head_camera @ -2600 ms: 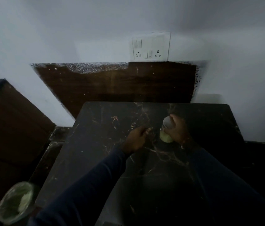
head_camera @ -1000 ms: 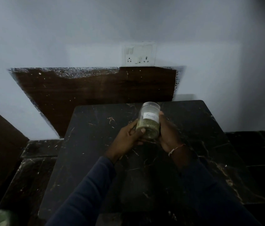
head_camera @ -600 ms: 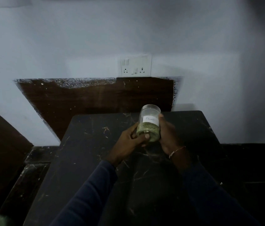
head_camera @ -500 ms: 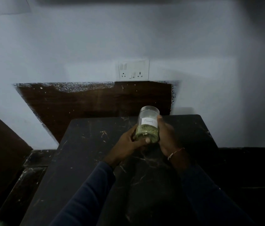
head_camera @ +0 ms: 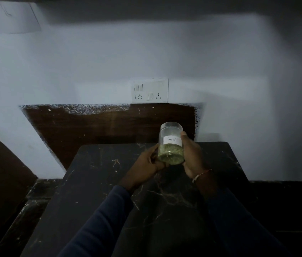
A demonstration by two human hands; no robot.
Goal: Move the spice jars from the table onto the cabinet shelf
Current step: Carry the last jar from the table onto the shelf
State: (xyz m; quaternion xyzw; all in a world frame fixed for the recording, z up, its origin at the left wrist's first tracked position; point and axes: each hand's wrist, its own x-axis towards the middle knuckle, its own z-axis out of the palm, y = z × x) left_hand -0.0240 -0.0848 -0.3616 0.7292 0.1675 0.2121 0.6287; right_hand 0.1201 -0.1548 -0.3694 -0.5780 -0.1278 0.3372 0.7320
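My left hand (head_camera: 146, 164) cups lower left side of spice jar (head_camera: 170, 143), fingers wrapped under base. Jar upright, lifted clear above dark marble counter (head_camera: 109, 191), below wall socket plate (head_camera: 151, 90). Clear jar, white label reads "Fennel", greenish contents fill lower part. My right hand (head_camera: 193, 156) grips jar's right side, thumb beside label.
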